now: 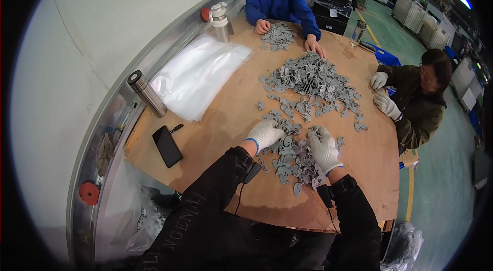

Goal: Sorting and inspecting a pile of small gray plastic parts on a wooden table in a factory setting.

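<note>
Both my hands wear white knit gloves and work over small flat grey parts with curved outlines on a wooden table. My left hand rests at the left side of the near pile, its fingers curled in against grey parts. On the pile's right side, my right hand has its fingers bent together near the parts. What either hand grips, if anything, is too small and covered to make out. Beyond them lies a larger heap of the same grey parts, with loose ones scattered between the two piles.
A black phone, a steel flask and clear plastic bags lie on the table's left. A white bottle stands farther back. Across sits a person in blue beside a small pile; another gloved person sits right.
</note>
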The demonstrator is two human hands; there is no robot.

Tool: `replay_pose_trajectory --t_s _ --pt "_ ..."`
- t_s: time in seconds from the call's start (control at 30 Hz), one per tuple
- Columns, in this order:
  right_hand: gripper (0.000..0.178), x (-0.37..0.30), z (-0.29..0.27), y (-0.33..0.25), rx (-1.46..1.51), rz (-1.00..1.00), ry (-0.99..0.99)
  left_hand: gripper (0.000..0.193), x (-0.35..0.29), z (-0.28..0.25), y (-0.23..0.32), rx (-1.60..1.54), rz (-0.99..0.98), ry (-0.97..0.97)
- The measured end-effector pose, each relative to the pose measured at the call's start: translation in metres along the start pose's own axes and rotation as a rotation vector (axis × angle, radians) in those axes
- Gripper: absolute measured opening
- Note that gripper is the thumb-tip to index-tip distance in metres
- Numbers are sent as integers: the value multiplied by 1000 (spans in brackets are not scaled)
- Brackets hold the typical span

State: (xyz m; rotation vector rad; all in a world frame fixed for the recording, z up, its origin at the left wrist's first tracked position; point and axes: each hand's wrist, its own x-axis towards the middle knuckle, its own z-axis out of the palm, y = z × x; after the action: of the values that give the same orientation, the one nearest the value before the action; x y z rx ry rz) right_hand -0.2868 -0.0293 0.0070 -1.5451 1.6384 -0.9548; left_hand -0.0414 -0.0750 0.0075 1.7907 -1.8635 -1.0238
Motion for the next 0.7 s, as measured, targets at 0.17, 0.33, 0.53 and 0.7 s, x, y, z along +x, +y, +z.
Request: replay_pose_trajectory --t_s 0.17,0.33,0.53,0.7 --pt "33 0 4 0 74 59 -3 68 0 -3 2 19 -33 -49" --pt "37 3 4 4 132 118 -17 68 -3 -4 5 20 -22 -31" --pt "36 7 0 4 142 107 3 48 -2 -5 9 -114 -74 -2" --pt "28 19 -19 -5 580 237 50 17 21 -32 -16 -869 -153 -277"
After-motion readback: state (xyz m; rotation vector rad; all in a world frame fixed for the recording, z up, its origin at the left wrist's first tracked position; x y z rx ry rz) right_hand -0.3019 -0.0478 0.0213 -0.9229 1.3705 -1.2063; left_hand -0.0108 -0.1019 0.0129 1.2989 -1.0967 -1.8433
